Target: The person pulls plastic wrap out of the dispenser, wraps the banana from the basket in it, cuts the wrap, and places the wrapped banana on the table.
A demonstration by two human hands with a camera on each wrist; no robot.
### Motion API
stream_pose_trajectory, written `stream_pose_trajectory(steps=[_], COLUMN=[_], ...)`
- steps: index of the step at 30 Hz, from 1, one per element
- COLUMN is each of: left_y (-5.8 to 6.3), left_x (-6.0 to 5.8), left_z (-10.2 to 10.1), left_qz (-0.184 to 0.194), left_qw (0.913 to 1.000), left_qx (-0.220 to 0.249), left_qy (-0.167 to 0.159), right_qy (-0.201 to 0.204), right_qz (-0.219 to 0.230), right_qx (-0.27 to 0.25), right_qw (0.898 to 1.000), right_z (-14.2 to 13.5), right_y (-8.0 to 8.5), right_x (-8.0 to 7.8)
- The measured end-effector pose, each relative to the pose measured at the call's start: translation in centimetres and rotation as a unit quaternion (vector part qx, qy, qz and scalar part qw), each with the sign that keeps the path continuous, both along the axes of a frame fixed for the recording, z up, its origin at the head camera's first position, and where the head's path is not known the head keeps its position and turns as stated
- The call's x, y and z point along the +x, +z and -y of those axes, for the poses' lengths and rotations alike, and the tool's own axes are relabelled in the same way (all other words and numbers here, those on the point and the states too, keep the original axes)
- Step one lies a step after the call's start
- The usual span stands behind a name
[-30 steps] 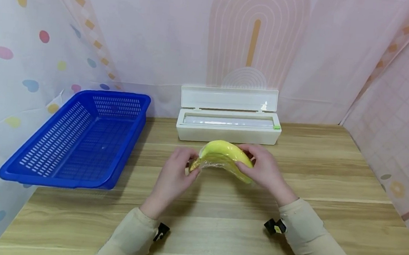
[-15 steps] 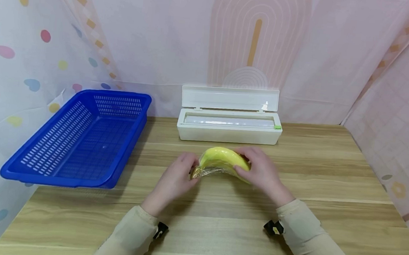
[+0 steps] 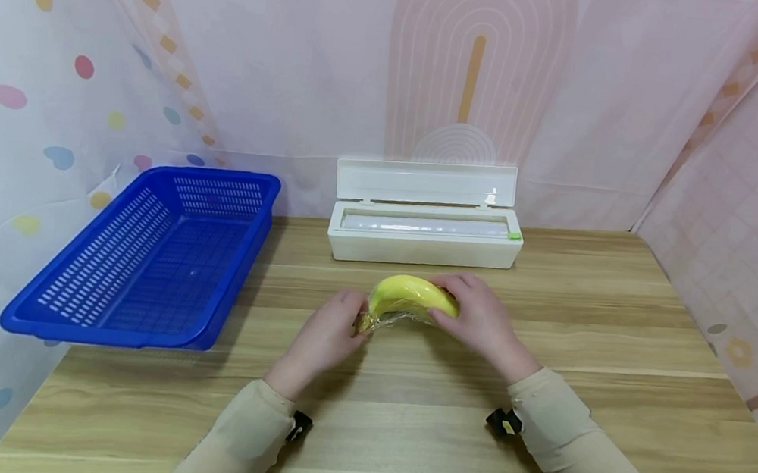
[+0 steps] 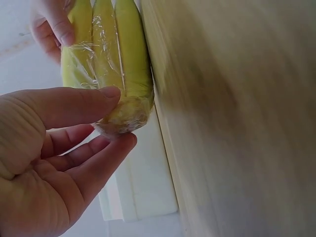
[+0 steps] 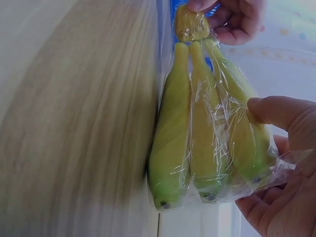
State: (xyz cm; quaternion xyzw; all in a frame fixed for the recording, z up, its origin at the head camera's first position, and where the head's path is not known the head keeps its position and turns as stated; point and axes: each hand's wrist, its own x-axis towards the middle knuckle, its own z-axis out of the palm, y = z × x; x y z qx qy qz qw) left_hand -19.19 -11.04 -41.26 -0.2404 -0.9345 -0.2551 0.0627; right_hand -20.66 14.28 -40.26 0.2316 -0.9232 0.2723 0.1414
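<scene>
A bunch of bananas (image 3: 411, 291), wrapped in clear plastic film (image 5: 217, 133), is held between both hands in front of the white box. The right wrist view shows three bananas side by side with green tips. My left hand (image 3: 325, 334) pinches the brownish stem end (image 4: 129, 114) between thumb and fingers. At the other end my right hand (image 3: 481, 319) grips the outer banana through the film, thumb on the near side and fingers behind. Loose film sticks out beside the right palm in the right wrist view.
A white cling film box (image 3: 424, 250) with its lid raised stands against the back cloth, a roll (image 3: 421, 225) inside. The blue plastic basket (image 3: 206, 319) sits at the left of the wooden table (image 3: 401, 437). Patterned cloth walls close off the back and sides.
Both hands have lowered the bananas slightly toward the table. The bunch has turned a little, and the right hand has shifted slightly left. Basket and box stay put.
</scene>
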Motion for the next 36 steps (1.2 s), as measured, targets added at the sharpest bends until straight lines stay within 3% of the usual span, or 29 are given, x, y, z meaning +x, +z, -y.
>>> stream_pose_trajectory(steps=[11,16,20,24,30,33,36], left_y=[0.0,0.5,1.4,2.4,3.7,3.8,3.5], left_x=[0.0,0.3,0.8,1.0,0.9,0.6,0.3], left_z=[-0.1,-0.1,-0.4,-1.0,-2.5,-3.4,-4.3], left_qz=[0.017,0.004,-0.047,-0.126,-0.255,-0.289,-0.299], left_qw=[0.9995,0.9979,0.9923,0.9845,0.9626,0.9514,0.9450], left_qx=[-0.028,-0.064,-0.113,-0.120,-0.085,-0.089,-0.107], left_qy=[0.000,0.010,0.022,0.019,-0.032,-0.060,-0.079], right_qy=[0.017,0.037,0.041,0.038,0.016,0.006,0.002], right_qz=[-0.007,-0.005,-0.002,-0.019,-0.019,-0.007,0.005], right_qx=[0.015,-0.006,-0.040,-0.065,-0.075,-0.088,-0.096], right_qw=[1.000,0.999,0.998,0.997,0.997,0.996,0.995], right_z=[-0.2,-0.8,-1.8,-3.0,-4.5,-4.9,-5.1], right_y=[-0.2,0.1,0.6,0.9,0.9,0.9,0.8], right_x=[0.1,0.4,0.5,0.5,0.4,0.4,0.3])
